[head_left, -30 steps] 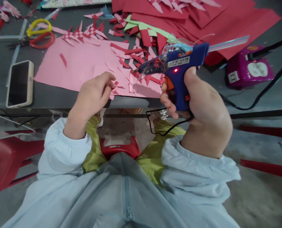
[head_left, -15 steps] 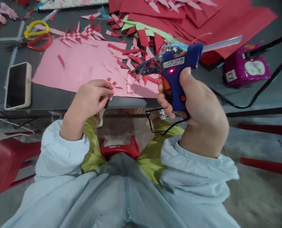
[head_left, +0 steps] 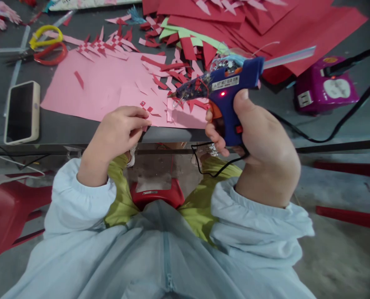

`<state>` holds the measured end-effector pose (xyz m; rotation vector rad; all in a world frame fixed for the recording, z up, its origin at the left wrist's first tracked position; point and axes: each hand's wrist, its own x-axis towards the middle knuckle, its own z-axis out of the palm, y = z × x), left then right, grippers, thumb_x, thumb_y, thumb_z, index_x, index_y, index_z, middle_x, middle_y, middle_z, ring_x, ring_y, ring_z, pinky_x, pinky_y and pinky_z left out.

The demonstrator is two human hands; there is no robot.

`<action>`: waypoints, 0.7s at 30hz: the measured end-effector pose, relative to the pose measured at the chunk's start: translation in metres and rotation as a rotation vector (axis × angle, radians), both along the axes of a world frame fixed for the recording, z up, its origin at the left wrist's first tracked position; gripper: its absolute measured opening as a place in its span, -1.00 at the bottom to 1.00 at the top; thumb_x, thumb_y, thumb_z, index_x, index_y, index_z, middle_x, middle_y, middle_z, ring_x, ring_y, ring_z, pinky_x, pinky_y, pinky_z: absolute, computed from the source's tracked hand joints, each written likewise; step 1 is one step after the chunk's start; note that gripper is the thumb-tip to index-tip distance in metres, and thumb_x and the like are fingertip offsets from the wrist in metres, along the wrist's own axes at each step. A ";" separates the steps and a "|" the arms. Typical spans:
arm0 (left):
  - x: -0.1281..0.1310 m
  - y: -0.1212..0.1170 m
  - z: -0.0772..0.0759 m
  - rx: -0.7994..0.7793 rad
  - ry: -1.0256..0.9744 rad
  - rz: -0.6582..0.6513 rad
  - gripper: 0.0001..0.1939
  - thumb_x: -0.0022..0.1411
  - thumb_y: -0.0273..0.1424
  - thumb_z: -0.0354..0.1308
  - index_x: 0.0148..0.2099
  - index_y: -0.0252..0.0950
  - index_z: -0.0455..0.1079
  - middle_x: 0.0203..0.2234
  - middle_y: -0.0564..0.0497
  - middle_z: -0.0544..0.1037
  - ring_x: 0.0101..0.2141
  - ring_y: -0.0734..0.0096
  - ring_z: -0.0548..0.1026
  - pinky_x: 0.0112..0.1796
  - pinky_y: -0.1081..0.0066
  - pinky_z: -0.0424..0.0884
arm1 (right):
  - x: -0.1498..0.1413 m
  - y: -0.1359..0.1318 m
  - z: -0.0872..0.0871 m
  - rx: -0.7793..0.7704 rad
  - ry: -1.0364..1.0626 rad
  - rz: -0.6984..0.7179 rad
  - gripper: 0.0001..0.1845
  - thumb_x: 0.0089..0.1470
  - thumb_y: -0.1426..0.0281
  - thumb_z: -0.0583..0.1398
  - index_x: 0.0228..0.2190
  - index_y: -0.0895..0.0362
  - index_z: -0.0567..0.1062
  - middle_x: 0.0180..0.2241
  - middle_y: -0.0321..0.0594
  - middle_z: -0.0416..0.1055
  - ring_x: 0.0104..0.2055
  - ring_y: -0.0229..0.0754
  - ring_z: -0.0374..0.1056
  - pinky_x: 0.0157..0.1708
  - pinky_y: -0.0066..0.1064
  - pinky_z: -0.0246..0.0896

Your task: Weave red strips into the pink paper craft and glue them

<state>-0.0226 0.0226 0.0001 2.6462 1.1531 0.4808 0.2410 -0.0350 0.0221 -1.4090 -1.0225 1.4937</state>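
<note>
My right hand [head_left: 260,141] grips a blue hot glue gun [head_left: 231,83] with a red light lit, its nozzle pointing left above the pink paper sheet [head_left: 110,83]. A clear glue stick [head_left: 289,57] pokes out of the gun's back. My left hand [head_left: 116,133] is closed in a pinch at the table's front edge, holding a small pink and red paper piece [head_left: 145,107] near the sheet's front edge. The nozzle tip hangs a little to the right of that pinch.
A phone [head_left: 19,111] lies at the left. Yellow and red scissors [head_left: 46,45] sit at the back left. Red paper sheets [head_left: 266,20] and cut strips [head_left: 172,66] cover the back. A purple box [head_left: 325,87] with a black cable [head_left: 337,128] stands right. A red stool [head_left: 10,207] is under the table.
My left hand drew back slightly toward the table edge and tightened its pinch. The glue gun shifted a little left and down.
</note>
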 end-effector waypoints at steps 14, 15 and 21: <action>0.001 -0.001 0.003 -0.021 0.033 -0.013 -0.66 0.27 -0.49 -0.03 -0.12 -0.22 0.58 -0.09 -0.04 0.61 -0.02 0.20 0.54 0.01 0.19 0.48 | -0.001 0.000 -0.003 0.027 -0.011 0.026 -0.48 0.34 0.00 -0.01 -0.40 0.12 0.45 -0.57 -0.26 0.36 -0.68 -0.40 0.19 -0.74 -0.51 0.02; 0.001 -0.001 0.003 -0.022 0.034 -0.014 -0.66 0.26 -0.50 -0.03 -0.12 -0.22 0.57 -0.08 -0.04 0.60 -0.02 0.20 0.54 0.01 0.19 0.48 | -0.001 0.000 -0.003 0.022 -0.015 0.028 -0.48 0.34 0.00 -0.01 -0.41 0.12 0.44 -0.57 -0.26 0.36 -0.68 -0.40 0.19 -0.74 -0.51 0.02; 0.001 -0.001 0.002 -0.008 0.038 -0.041 -0.65 0.26 -0.52 -0.02 -0.08 -0.22 0.56 -0.08 -0.06 0.59 -0.01 0.20 0.53 0.03 0.18 0.47 | -0.003 0.002 0.000 -0.023 -0.015 0.052 -0.52 0.39 0.11 -0.05 -0.42 0.14 0.41 -0.59 -0.27 0.33 -0.69 -0.40 0.16 -0.74 -0.50 0.02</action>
